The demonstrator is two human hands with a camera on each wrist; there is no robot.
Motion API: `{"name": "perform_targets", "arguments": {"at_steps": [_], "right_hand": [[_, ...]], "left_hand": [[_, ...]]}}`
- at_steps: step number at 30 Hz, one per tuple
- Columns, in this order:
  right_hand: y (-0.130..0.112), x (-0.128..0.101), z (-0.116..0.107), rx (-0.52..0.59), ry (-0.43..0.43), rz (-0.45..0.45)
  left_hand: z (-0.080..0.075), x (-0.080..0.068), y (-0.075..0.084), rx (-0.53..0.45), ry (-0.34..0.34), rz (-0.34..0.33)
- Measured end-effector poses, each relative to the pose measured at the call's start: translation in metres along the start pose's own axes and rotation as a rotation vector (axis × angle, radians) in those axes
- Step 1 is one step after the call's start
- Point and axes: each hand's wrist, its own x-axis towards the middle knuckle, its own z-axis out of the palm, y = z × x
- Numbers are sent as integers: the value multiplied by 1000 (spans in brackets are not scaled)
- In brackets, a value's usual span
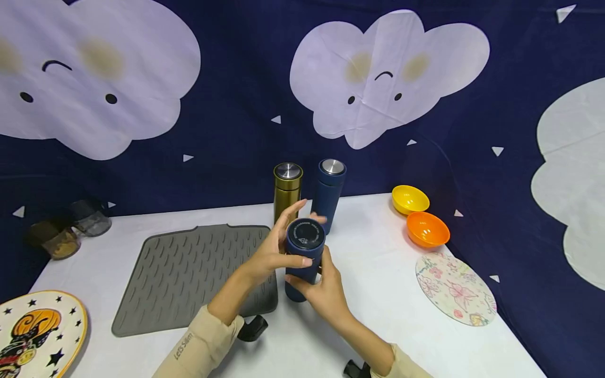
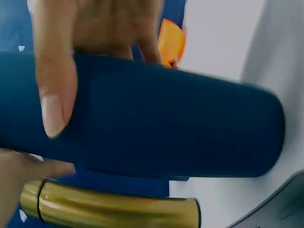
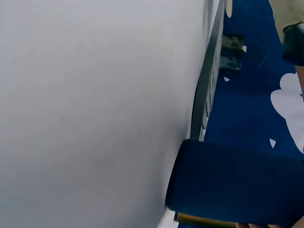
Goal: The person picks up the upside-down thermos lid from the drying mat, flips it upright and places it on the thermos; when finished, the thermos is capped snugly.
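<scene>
- The right hand [image 1: 326, 294] wraps its fingers round the lower body of a dark blue flask [image 1: 304, 257], gripping it from the near side.
- The left hand [image 1: 276, 247] cups the flask's upper part, thumb along the side and fingers curled over near the cap.
- The flask stands near upright, its long axis vertical and leaning slightly towards the person, its round dark cap facing up; its base seems to be at the white surface [image 1: 378, 315], just beside the mat's right edge.
- Its body is a smooth matte cylinder [image 2: 180, 128].
- Just behind stand a gold flask [image 1: 287, 191] and another blue flask [image 1: 329, 194], both with shiny metal lids.
- A grey ribbed mat [image 1: 189, 273] lies to the left.
- Yellow [image 1: 409, 199] and orange [image 1: 427, 229] bowls sit well to the right.
</scene>
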Motion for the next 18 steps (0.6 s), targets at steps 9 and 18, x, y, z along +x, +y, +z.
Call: {"name": "perform_targets", "arguments": {"at_steps": [9,18], "right_hand": [[-1,3,0,-13,0,15],[-1,4,0,11,-24,29]], "left_hand": [[21,0,2,380,322,127],[15,1,5,365,292,76]]}}
